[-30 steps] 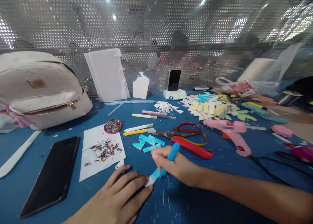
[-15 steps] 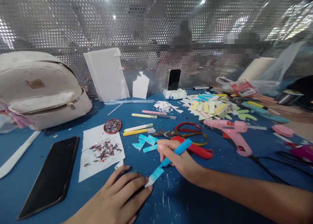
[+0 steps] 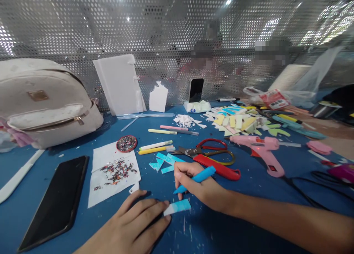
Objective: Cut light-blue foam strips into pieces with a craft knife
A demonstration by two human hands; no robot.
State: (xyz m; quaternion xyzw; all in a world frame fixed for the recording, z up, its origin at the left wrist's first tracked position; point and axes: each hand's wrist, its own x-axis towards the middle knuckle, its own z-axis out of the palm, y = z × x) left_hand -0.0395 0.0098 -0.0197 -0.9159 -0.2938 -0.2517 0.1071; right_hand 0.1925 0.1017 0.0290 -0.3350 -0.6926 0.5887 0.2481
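Note:
My right hand (image 3: 197, 184) grips a blue marker (image 3: 203, 174) like a pen. The marker's tip is above and apart from a small white strip (image 3: 179, 206) that is coloured blue over most of its length. At the strip's white left end, the thumb and a fingertip of my left hand (image 3: 141, 219) hold it on the table, while the other fingers lie stretched out. Several blue-coloured pieces (image 3: 167, 158) lie just beyond my right hand. Scissors with red handles (image 3: 212, 145) and a red-handled cutting tool (image 3: 221, 169) rest beside them.
A pink glue gun (image 3: 262, 148) with a cord lies at right, before a pile of cut strips (image 3: 238, 121). Yellow and green markers (image 3: 156, 148) lie mid-table. At left are a black phone (image 3: 55, 202), white paper with colourful bits (image 3: 96, 191) and a backpack (image 3: 49, 102).
The marker has lifted off the strip and moved slightly up and left. The strip has turned to lie flatter across the table, its left end still under my left fingers.

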